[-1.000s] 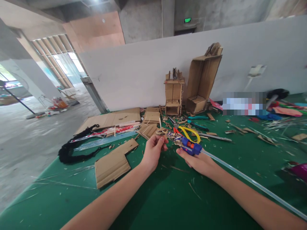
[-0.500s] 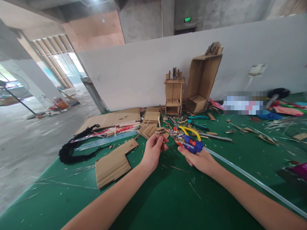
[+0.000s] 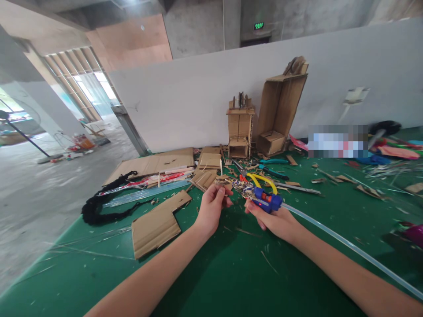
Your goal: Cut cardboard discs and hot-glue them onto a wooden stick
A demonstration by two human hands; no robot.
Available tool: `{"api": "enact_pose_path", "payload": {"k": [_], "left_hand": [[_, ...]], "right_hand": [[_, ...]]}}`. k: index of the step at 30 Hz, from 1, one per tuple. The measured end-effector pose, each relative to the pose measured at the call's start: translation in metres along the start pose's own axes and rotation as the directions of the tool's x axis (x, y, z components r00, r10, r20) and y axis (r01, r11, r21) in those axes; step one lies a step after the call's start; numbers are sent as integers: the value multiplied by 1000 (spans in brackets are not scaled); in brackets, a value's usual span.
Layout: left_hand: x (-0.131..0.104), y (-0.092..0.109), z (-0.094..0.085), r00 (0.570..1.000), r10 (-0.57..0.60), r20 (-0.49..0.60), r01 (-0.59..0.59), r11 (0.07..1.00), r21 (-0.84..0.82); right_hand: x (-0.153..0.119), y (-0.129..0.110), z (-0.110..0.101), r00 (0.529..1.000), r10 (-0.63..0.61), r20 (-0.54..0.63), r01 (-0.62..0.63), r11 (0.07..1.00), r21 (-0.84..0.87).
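Observation:
My left hand [image 3: 214, 204] is closed in a pinch on a small cardboard piece [image 3: 223, 181], with a thin pale stick [image 3: 221, 166] standing upright just behind or on it; I cannot tell which. My right hand [image 3: 272, 220] is wrapped around a blue hot glue gun [image 3: 267, 201], its front end pointing left toward the cardboard piece. From the gun's back a long clear glue stick [image 3: 343, 243] runs down to the right. Scissors with yellow handles [image 3: 264, 180] lie just behind the gun. Loose scraps behind the nozzle make its tip hard to make out.
Two cardboard structures, a small one [image 3: 239, 127] and a taller one [image 3: 280, 110], stand against the white partition [image 3: 198, 101]. Flat cardboard [image 3: 155, 225], black yarn [image 3: 99, 211], teal-handled pliers [image 3: 274, 169] and scraps lie on the green table [image 3: 211, 281].
The glue gun has turned slightly in my right hand, and the red part under its front is now hidden by my fingers. My left hand stays almost still with the cardboard piece.

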State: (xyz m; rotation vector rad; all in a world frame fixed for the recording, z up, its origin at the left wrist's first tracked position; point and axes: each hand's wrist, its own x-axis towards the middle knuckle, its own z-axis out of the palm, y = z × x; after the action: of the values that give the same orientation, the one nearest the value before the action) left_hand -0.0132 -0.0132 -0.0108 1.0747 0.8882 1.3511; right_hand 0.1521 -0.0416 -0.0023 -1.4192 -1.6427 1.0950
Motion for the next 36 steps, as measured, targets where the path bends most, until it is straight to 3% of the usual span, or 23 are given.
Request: {"api": "enact_pose_path", "payload": {"k": [4, 8, 12, 17, 36], "left_hand": [[1, -1, 0, 1000, 13, -7, -12, 1000, 11], [1, -2, 0, 1000, 20, -10, -20, 1000, 7], [2, -2, 0, 1000, 15, -22, -15, 1000, 2], [2, -4, -2, 1000, 14, -9, -14, 1000, 8], [3, -5, -2, 1000, 0, -4, 0, 998, -67]], "right_hand": [[-1, -3, 1, 1000, 28, 6, -29, 997, 65], [-2, -8, 0, 996, 91, -17, -92, 995, -26], [0, 0, -1, 1000, 15, -6, -15, 995, -102], [5, 12, 2, 998, -31, -53, 29, 999, -38], [1, -1, -2, 999, -32, -12, 31, 999, -44]]}}
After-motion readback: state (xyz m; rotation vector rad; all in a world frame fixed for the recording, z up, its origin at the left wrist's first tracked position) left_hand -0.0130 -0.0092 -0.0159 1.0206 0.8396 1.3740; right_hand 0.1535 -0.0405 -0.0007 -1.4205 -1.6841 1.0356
